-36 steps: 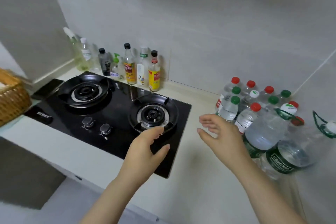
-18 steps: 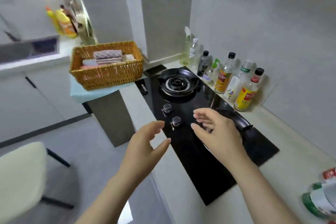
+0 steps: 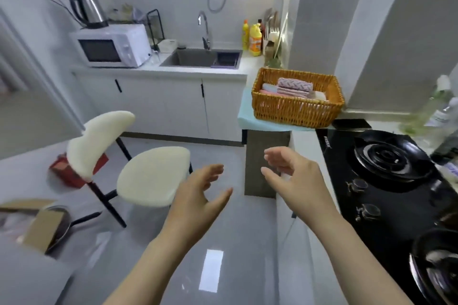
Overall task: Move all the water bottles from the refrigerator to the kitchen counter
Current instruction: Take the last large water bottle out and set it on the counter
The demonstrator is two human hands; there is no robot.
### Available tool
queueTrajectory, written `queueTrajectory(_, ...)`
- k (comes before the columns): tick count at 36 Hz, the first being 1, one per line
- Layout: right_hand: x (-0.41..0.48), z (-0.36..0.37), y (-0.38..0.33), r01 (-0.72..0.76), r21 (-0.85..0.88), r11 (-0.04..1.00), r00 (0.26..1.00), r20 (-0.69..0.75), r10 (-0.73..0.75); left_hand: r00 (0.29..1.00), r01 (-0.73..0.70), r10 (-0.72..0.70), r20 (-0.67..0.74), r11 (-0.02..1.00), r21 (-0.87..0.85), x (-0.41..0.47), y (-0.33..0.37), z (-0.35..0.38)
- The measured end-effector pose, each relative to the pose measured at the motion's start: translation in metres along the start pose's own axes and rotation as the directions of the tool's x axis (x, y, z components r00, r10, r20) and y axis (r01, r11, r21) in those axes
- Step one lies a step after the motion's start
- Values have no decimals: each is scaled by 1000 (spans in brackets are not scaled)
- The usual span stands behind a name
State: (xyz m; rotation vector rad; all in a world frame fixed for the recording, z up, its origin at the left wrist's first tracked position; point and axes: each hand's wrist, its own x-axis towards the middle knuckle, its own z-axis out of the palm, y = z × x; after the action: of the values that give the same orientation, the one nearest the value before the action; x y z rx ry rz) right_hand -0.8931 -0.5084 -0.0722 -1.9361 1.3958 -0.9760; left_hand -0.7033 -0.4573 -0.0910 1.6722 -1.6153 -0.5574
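Both hands are held out empty. The left hand (image 3: 198,195) is over the glossy grey tiled floor (image 3: 223,242), its grip wide with fingers loosely spread. The right hand (image 3: 295,176) is level with the front edge of the white worktop (image 3: 306,141), its grip also open with fingers gently curved round nothing.

A black glass two-burner gas hob (image 3: 386,195) lies close along that front edge. At the worktop's far end, a woven honey-coloured wicker basket (image 3: 297,109) of folded cloths fills the corner.

The floor ahead is open between the worktop and a cream padded chair with black legs (image 3: 153,176). A brown cardboard box (image 3: 42,228) sits further left.

From here I cannot tell where the water bottles stand; the clear bottles at the right edge are too blurred to name.
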Motion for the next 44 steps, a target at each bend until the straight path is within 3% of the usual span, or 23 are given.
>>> queueTrajectory(10,35,104,-81,236,14,972,951,204,-234,948,163,-170,-268,985,-48,-24,-65,-100)
queueTrajectory(20,62,182,-139,375,197,906,829,366,-423,815,307,-315,-486,946,-99,-57,-98,-160)
queueTrajectory(24,72,213,-162,430,275,860,738,442,-510,722,388,-379,-579,914,-116,-69,-106,-174)
queueTrajectory(31,83,252,-208,529,448,721,505,517,-691,482,494,-401,-779,859,-136,-93,-99,-198)
queueTrajectory(39,74,278,-259,552,636,540,261,483,-836,215,595,-383,-898,781,-191,-131,-77,-211)
queueTrajectory(44,57,277,-294,521,724,452,177,427,-887,133,635,-316,-939,755,-164,-152,-51,-230)
